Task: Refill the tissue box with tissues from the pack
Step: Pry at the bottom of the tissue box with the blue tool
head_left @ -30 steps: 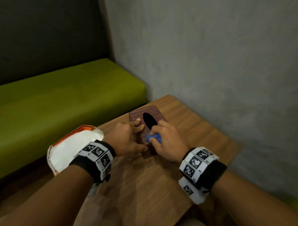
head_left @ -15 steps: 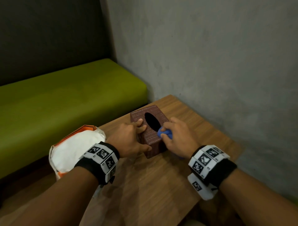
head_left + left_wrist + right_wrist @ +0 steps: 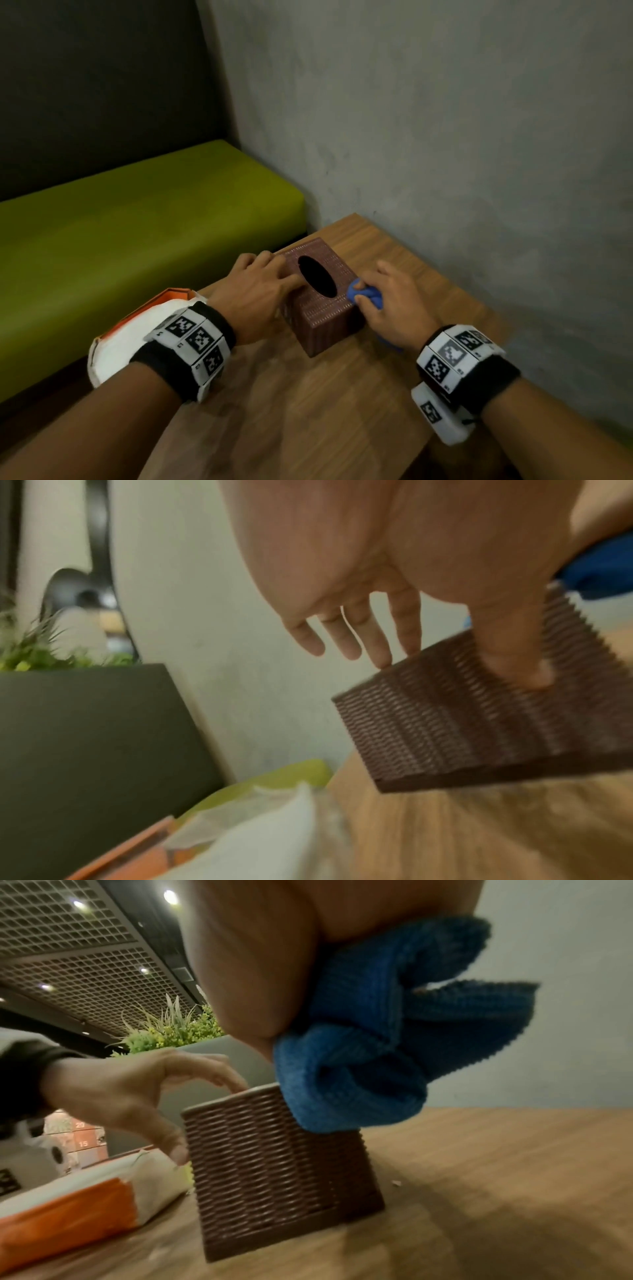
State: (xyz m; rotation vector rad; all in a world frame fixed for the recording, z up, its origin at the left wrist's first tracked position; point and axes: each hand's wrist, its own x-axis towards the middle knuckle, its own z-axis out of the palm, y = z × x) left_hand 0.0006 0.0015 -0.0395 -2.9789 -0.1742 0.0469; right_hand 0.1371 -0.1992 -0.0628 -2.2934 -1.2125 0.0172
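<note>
only legible text: numbers "20" and "15" on a reddish panel (image 3: 82, 1137) in the background, just above the tissue pack (image 3: 68, 1213). marker bands (image 3: 191, 337) on the wrists carry tiny characters, unreadable.

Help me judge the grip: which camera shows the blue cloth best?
The right wrist view: the cloth fills mid-frame, bunched in the right hand against the tissue box. The head view shows only a small blue wad poking out; the left wrist view just a blue sliver at the right edge.

tissue box (image 3: 322, 315) on table (image 3: 308, 411) | pack (image 3: 113, 342) left of it | cloth (image 3: 366, 294) against its right | bench (image 3: 137, 222) behind
</note>
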